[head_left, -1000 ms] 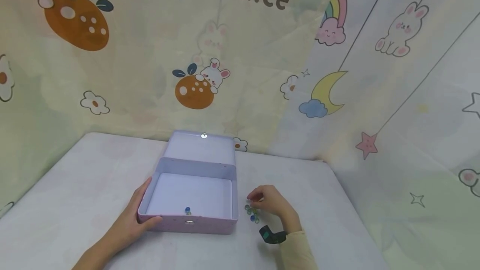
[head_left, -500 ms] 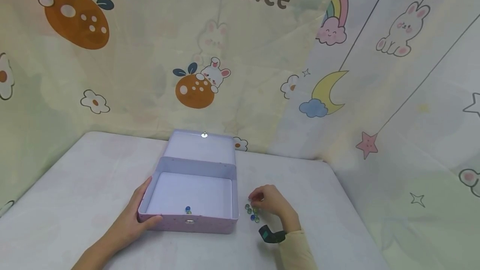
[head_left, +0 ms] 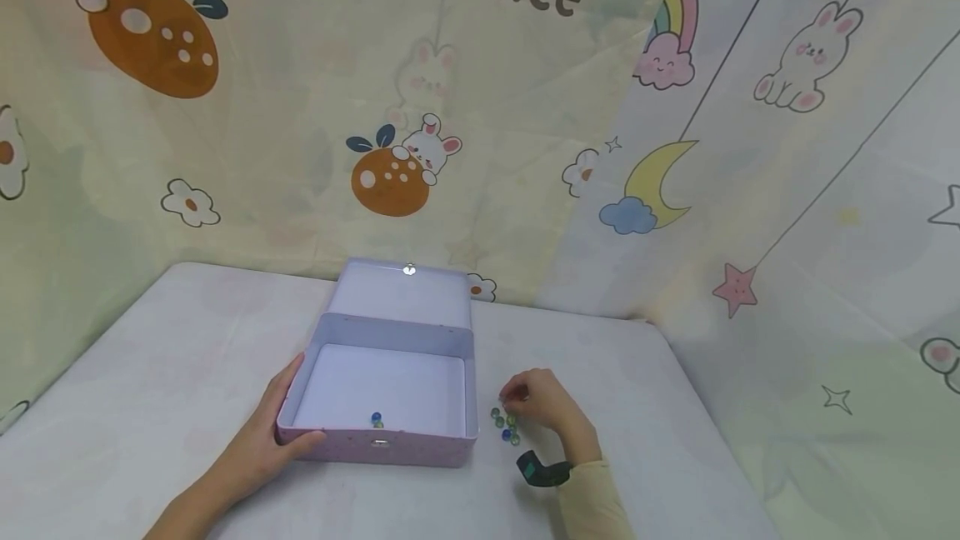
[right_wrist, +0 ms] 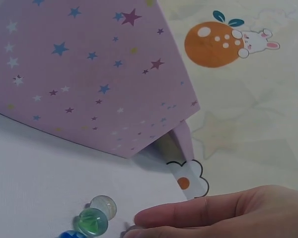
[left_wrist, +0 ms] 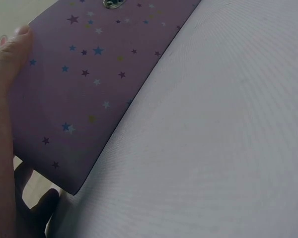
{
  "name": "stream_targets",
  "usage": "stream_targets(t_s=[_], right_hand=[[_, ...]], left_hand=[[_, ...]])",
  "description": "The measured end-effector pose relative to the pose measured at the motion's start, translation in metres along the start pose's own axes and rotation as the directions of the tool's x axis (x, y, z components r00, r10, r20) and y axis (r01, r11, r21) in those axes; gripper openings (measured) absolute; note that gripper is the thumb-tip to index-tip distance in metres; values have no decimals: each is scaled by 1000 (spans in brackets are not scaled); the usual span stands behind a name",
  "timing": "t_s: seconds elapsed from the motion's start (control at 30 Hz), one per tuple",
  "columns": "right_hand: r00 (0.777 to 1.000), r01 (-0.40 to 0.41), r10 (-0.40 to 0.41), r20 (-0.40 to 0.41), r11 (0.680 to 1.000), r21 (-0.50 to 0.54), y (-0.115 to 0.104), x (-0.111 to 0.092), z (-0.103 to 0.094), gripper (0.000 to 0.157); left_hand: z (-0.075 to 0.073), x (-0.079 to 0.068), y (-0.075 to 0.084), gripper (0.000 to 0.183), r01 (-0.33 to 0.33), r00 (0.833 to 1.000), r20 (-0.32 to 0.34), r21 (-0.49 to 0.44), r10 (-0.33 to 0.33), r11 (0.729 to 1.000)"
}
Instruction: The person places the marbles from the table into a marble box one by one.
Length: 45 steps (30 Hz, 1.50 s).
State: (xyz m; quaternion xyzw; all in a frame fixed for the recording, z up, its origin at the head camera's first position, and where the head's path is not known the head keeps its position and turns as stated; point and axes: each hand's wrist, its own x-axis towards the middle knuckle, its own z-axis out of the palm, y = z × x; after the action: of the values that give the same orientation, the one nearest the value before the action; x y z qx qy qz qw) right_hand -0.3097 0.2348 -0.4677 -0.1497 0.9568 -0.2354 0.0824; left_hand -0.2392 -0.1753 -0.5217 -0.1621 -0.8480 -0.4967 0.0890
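Observation:
A lilac tin box (head_left: 420, 450) with printed stars stands with its lid (head_left: 405, 298) tipped back. My left hand (head_left: 258, 440) grips its front left corner, thumb (left_wrist: 15, 52) on the front wall and fingers along the side. Inside, near the front wall, lie a blue marble (head_left: 377, 417) and a greenish one partly hidden below it. Right of the box, my right hand (head_left: 543, 398) has thumb and index fingertip pinched together on a small clear marble, mostly hidden by the fingers. Several glass marbles lie just below it, among them a green marble (right_wrist: 93, 221) and a blue marble (head_left: 506, 435).
A white cloth covers the table (head_left: 187, 340). Behind and beside it hangs a printed fabric backdrop (head_left: 510, 148). A dark wrist camera (head_left: 543, 471) sits on the right wrist, low over the table near the marbles.
The right hand's thumb and index fingertip have come together over the marbles and shifted slightly to the right. The left hand and the box stay in place.

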Motion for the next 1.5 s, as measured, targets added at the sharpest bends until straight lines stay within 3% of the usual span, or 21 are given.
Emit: stream_targets(t_s=[0.77,1.27,1.5], right_hand=[[1000,-25,25,-12,999,-24,-4,2,4,11],[999,14,-13,-39,999,33,-11,1,-9,14],[999,19,-16,-34,996,84,-26,4,-27,17]], left_hand=[[-1,-3,-1,106,1,1000,-8,-6,-1,1000],[0,0,2,107,29,1000,5,11,-29,1000],[1,1,0,107,46,999,8,42,-46,998]])
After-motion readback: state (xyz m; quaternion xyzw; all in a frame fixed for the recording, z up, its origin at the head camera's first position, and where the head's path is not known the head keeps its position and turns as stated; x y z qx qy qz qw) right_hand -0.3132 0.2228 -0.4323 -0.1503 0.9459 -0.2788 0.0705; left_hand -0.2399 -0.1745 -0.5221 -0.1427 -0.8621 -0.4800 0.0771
